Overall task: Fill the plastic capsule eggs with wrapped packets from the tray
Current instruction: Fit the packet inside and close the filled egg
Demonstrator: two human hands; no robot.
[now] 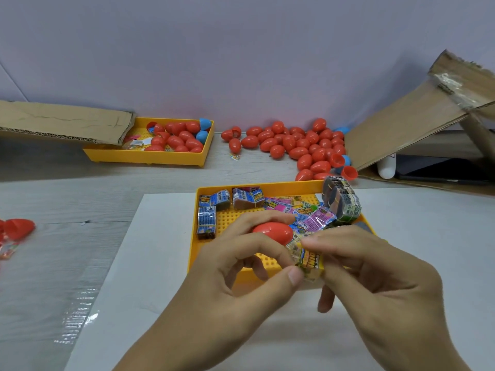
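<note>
Seen from the head camera, a person's left hand (241,263) grips a red capsule egg (273,232) between curled fingers above the near yellow tray (267,186) on the bench (67,210). The right hand (375,266) pinches a wrapped packet (309,261) at the egg's open end, with the left thumb also touching the wrapper. The packet sits at the egg's mouth; whether any of it is inside cannot be told.

Loose packets (313,218) lie in the tray's right half, small blue boxes (207,218) stand along its left and far sides, and a banded bundle (341,199) leans at its far right corner. The tray rests on a white sheet (150,277).

Farther back, a second yellow tray (150,156) holds red and blue eggs. Beside it a pile of red eggs (294,144) is spread on the bench, next to a cardboard flap (401,124).
</note>
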